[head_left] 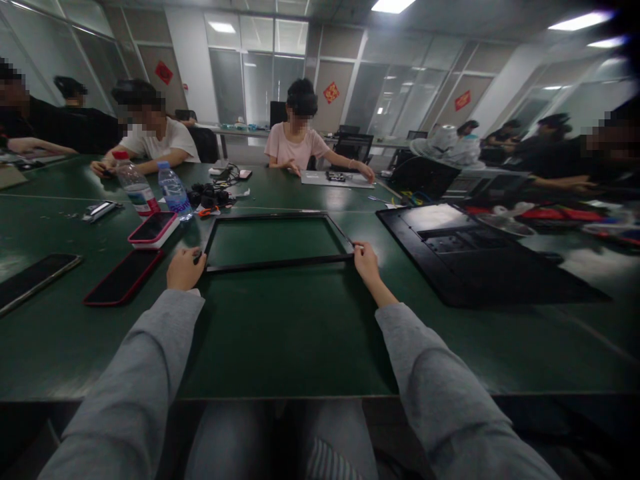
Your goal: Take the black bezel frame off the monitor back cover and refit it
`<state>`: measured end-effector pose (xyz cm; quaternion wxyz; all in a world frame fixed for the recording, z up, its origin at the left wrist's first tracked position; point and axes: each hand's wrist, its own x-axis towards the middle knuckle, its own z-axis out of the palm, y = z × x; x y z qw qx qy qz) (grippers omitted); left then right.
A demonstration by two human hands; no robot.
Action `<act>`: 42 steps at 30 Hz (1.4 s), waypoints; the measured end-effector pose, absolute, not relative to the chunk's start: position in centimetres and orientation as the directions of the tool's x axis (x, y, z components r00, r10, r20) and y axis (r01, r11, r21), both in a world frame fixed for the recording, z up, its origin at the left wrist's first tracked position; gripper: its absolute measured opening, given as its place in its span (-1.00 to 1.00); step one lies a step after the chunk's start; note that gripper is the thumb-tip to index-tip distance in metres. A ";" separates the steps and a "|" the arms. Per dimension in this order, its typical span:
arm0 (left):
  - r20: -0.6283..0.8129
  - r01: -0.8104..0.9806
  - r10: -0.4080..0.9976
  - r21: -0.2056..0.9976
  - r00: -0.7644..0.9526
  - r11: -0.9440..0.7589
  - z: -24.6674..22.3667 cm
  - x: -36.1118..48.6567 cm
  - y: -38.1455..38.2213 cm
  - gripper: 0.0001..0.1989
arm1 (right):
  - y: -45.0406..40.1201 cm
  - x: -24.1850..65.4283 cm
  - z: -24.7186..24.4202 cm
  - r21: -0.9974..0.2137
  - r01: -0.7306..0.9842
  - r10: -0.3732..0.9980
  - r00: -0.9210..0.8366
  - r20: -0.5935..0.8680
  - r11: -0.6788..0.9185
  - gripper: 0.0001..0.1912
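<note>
A thin black rectangular frame point(280, 265), like a monitor bezel, is held in front of me over the green table point(290, 333). Its middle is hollow and the tabletop shows through. My left hand point(186, 269) is closed on the frame's near left corner, with a small dark piece showing by the fingers. On the other side, my right hand point(367, 261) pinches the near right corner. The far edge of the frame appears to rest on or just above the table; I cannot tell which.
Right of the frame lies a large black panel point(480, 267), like a monitor back cover. Two phones, a red-edged one point(123, 279) and a pink-edged one point(153, 229), sit left, near a red-capped bottle point(136, 187) and a blue-capped bottle point(174, 192). Several people sit around the table.
</note>
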<state>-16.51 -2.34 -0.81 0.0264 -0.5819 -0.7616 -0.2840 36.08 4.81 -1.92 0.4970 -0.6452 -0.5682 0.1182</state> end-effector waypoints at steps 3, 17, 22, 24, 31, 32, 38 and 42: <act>0.398 0.913 0.869 0.386 -0.294 0.132 -0.7 -16.2 -2.4 -0.53 | 4.6 36.0 -1.8 -0.780 0.610 0.854 0.325 0.406 0.139 -0.61; 0.426 0.938 0.893 0.347 -0.143 -0.015 -1.0 -16.1 -2.1 -0.54 | 4.0 35.5 -0.8 -0.793 0.605 0.882 0.333 0.332 0.070 -0.61; 0.416 0.936 0.897 0.353 -0.151 -0.007 -0.7 -15.9 -2.3 -0.54 | 3.9 35.4 -0.5 -0.791 0.607 0.885 0.322 0.336 0.080 -0.64; 0.417 0.939 0.898 0.345 -0.144 -0.010 -0.7 -15.9 -2.3 -0.54 | 3.8 35.4 -0.6 -0.789 0.611 0.887 0.327 0.325 0.064 -0.61; 0.427 0.946 0.895 0.324 -0.125 -0.022 -1.0 -16.0 -2.1 -0.54 | 4.2 35.6 -1.0 -0.795 0.604 0.892 0.327 0.312 0.057 -0.57; 0.428 0.946 0.895 0.324 -0.124 -0.024 -1.0 -16.0 -2.1 -0.55 | 4.3 35.6 -1.0 -0.793 0.607 0.891 0.327 0.316 0.059 -0.57; 0.411 0.939 0.902 0.342 -0.132 -0.019 -0.9 -15.7 -2.3 -0.55 | 4.8 35.9 -1.6 -0.731 0.678 0.904 0.261 0.340 0.078 -0.53; 0.408 0.936 0.904 0.351 -0.130 -0.024 -0.9 -15.7 -2.2 -0.55 | 5.2 36.2 -2.1 -0.686 0.718 0.892 0.229 0.389 0.115 -0.52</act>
